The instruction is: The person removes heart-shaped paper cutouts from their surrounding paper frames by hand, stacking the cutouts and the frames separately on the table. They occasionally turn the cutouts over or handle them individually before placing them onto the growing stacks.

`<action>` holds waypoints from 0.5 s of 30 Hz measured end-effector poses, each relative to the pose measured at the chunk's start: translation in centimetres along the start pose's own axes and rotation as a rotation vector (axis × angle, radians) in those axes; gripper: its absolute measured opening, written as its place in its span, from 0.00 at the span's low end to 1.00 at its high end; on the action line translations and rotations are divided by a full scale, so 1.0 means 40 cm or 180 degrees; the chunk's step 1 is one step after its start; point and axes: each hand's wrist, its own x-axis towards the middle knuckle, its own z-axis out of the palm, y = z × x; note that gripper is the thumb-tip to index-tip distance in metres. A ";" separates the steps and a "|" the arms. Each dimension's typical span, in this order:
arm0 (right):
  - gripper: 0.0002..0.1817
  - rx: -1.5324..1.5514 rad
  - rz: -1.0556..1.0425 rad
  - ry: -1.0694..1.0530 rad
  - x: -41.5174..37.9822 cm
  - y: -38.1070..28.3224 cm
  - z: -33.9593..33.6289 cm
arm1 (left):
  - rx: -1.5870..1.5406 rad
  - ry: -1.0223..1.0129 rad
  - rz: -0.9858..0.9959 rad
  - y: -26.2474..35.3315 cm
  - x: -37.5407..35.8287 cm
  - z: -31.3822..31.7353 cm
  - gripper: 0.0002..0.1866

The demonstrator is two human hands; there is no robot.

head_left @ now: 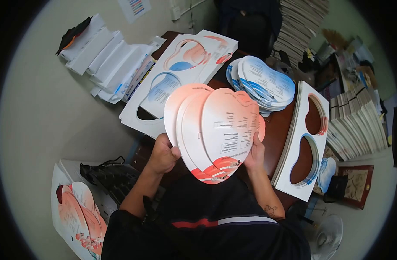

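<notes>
A fanned stack of pink-and-white die-cut cards [228, 125] with curved outlines and printed text is held up between my two hands. My left hand [164, 157] is closed on the stack's left edge, thumb on the near side. My right hand [255, 152] grips the right edge, its fingers partly hidden behind the cards. Just beyond them sits a pile of blue-and-white die-cut cards [267, 80]. Left of that lie printed sheets [157, 93] with blue and pink shapes cut into them, one blue piece still in its opening.
On the right of the brown table [274, 130] lies a stack of cut-out frame sheets [293, 151]. More pink cards [79, 216] lie at lower left. White paper bundles [114, 65] stand at the wall, tall paper stacks [358, 121] at right, a fan [330, 236] at lower right.
</notes>
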 end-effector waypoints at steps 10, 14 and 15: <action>0.29 -0.2001 -0.1061 -0.0302 -0.136 -0.037 0.217 | 0.0201 0.1119 -0.0621 0.090 0.041 0.038 0.34; 0.43 -0.0958 -0.0688 -0.1414 -0.102 -0.117 0.297 | -0.0201 0.0465 -0.0705 0.053 0.024 0.001 0.35; 0.45 -0.1020 -0.0653 -0.1592 -0.092 -0.127 0.300 | -0.0279 0.0320 -0.0805 0.040 0.029 -0.005 0.35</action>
